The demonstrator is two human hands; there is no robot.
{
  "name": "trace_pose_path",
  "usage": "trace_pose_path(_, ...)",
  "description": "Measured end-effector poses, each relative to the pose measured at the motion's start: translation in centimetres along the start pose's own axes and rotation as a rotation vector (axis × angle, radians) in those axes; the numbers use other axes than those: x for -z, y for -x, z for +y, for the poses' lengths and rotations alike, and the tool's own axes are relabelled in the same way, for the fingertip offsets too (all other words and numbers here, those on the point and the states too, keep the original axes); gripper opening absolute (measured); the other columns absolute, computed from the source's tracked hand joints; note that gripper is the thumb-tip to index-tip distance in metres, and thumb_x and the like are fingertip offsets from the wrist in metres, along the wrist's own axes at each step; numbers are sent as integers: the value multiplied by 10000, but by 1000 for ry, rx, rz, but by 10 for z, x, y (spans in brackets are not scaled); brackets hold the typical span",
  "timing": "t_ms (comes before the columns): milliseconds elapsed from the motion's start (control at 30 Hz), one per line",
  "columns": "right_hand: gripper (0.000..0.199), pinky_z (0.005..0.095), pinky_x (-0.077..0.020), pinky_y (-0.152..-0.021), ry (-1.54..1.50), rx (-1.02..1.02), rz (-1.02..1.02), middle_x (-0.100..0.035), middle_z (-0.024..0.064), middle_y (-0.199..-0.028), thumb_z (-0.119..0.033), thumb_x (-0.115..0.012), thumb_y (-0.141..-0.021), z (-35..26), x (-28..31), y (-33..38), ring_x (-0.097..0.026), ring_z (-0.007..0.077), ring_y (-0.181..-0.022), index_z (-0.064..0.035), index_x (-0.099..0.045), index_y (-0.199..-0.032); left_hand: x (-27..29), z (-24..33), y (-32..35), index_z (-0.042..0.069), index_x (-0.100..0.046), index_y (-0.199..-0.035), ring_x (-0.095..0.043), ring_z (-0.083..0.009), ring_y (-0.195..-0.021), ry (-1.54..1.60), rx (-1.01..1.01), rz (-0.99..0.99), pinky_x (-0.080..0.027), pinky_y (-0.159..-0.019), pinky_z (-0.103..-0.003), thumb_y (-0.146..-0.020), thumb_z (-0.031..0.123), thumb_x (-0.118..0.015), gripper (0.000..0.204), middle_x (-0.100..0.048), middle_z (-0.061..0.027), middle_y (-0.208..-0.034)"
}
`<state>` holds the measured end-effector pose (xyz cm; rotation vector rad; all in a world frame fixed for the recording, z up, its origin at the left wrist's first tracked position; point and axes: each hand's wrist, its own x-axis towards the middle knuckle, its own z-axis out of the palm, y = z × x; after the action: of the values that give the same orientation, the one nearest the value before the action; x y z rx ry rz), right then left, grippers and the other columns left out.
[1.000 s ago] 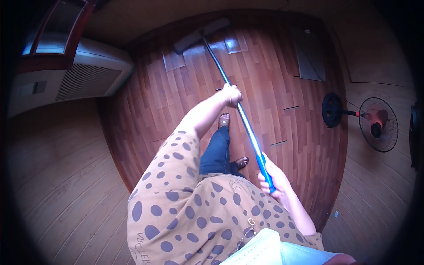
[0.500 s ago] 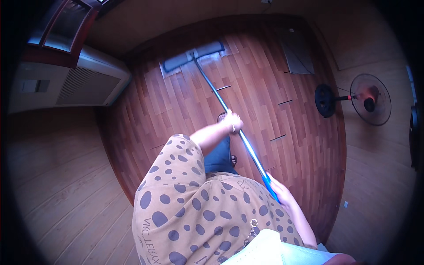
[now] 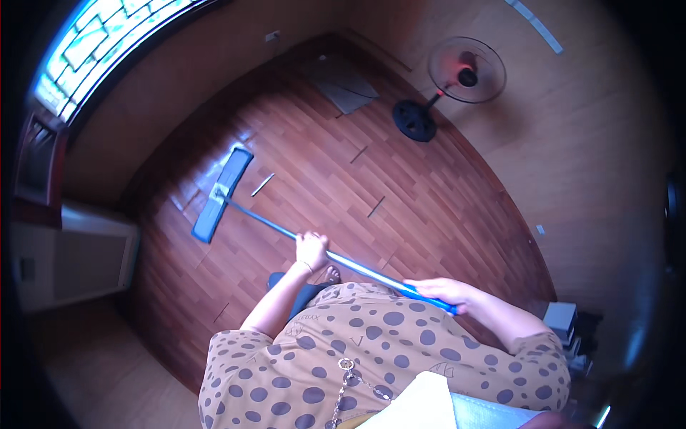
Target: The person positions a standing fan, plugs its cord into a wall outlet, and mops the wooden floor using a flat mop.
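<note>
A flat mop (image 3: pixel 236 175) with a wide grey-blue head lies on the wood-plank floor (image 3: pixel 307 157), left of centre. Its long pole slants from the head toward my lower right. My left hand (image 3: pixel 311 251) is closed round the middle of the pole, with a bracelet at the wrist. Farther up, my right hand (image 3: pixel 444 290) grips the blue handle end close to my body. Beyond the mop head the boards shine with window light. One of my sandalled feet (image 3: pixel 331 275) shows just below the pole.
A standing fan (image 3: pixel 414 120) with a dark round base is at the far right by the wall. A grey flat panel (image 3: pixel 339 86) lies near the far wall. At the left edge stands a pale cabinet-like unit (image 3: pixel 93 250); a white box (image 3: pixel 559 319) sits at right.
My view has turned to the right, so the fan appears nearer the middle. The mop head now sits lower and farther left, turned steeply. Both hands keep hold of the pole.
</note>
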<state>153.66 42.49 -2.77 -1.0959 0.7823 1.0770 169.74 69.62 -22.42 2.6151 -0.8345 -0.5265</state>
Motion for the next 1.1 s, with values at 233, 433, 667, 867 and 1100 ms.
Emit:
trace_pose_path(233,288,225,-400,-339,-23,75,-333,-510,12,-621,-371,-428,-950,-24,-8,-73,-479,87,-445,-101,-528,-974,-8,89,59,81,-467,-1147,-569,-220,-929,1344,629,371,-473,-795,-408,-767,345,-652,499,-563,-97,-1019)
trace_pose_path(433,293,289,-517,-455,859,254,-482,-587,41,-632,-284,-465,-931,-37,-47,-111,-590,142,-533,-67,-572,-1095,-27,191,128,90,-484,-996,-567,-111,-596,2184,372,736,-527,-573,-265,-892,221,-563,184,-568,-34,-741)
trace_pose_path(667,620,446,-439,-924,1964,1191,-430,-414,145,-1293,-143,-638,-704,-55,-115,-170,-401,325,-1207,-225,-456,-1292,-14,276,198,79,-443,-1031,-462,-91,-489,2296,624,1001,-383,-414,-192,-902,111,-509,148,-496,-23,-702)
trace_pose_path(867,255,483,-451,-718,2683,732,-974,-619,116,-937,-215,-631,-748,-2,-143,-156,-519,306,-976,-125,-673,-982,16,425,251,112,-202,-1424,-453,-104,-438,2040,1044,1055,-364,-377,-214,-833,26,-517,675,-491,-60,-682)
trace_pose_path(1100,256,445,-515,-725,2246,269,-1565,-671,75,-930,-268,-635,-730,14,-135,-20,-637,265,-910,-135,-687,-942,145,529,283,80,-276,-1403,-463,-135,-879,2147,1581,699,-349,-784,-271,-813,38,-607,677,-487,-36,-1014)
